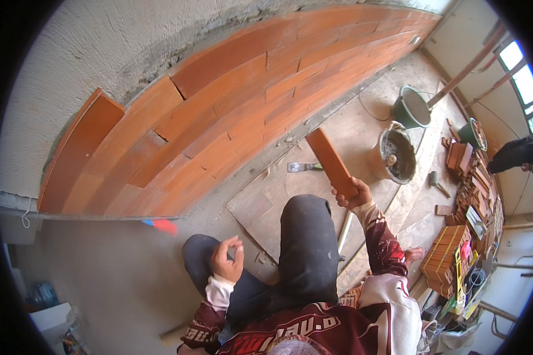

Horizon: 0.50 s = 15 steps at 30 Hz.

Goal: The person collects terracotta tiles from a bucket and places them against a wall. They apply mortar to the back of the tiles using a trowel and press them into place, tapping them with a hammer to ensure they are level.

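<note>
My right hand (353, 196) grips the lower end of a thin terracotta brick (331, 164), held tilted over the floor in front of my right knee. Over my left knee, my left hand (228, 259) is loosely curled, thumb and fingers apart, with nothing visible in it. Rows of similar bricks cover the wall (219, 118) ahead and to the left. At the row's left end one brick (86, 145) stands out from the wall's face. A scraper (305, 167) with a broad metal blade and green handle lies on the floor beyond the held brick.
A mortar-smeared bucket (392, 155) and a green bucket (411, 107) stand at the right. Farther right lie a mallet (437, 183), stacked bricks (444, 254) and a yellow level (459, 275). Poles lean at the far right, near another person's dark sleeve (515, 155).
</note>
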### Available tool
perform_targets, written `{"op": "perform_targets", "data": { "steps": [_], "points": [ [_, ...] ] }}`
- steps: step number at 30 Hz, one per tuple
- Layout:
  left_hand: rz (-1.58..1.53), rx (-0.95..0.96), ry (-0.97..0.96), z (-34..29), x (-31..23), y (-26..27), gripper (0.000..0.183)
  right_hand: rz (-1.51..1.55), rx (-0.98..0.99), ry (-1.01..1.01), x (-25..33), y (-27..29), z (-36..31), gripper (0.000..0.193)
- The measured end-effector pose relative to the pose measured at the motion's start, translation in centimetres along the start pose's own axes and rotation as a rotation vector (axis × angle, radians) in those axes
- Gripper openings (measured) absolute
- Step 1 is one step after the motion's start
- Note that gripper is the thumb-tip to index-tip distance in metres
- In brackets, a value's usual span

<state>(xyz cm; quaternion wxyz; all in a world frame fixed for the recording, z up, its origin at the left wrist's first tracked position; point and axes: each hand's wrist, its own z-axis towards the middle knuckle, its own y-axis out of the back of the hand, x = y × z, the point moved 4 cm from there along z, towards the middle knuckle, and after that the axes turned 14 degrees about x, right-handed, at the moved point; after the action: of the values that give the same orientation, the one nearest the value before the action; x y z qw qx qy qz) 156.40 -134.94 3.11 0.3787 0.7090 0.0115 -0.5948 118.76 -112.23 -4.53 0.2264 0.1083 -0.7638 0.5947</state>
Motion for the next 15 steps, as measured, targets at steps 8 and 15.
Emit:
{"op": "perform_targets", "data": {
  "steps": [8, 15],
  "points": [
    [-0.565, 0.209, -0.252, 15.2, -9.0, -2.0, 0.059, 0.170, 0.271, 0.043, 2.1, -12.1, -2.5, 0.072],
    [-1.067, 0.191, -0.153, 12.7, -13.8, -6.3, 0.040, 0.236, 0.573, -0.088, -6.8, -20.8, 1.4, 0.076]
  ]
}}
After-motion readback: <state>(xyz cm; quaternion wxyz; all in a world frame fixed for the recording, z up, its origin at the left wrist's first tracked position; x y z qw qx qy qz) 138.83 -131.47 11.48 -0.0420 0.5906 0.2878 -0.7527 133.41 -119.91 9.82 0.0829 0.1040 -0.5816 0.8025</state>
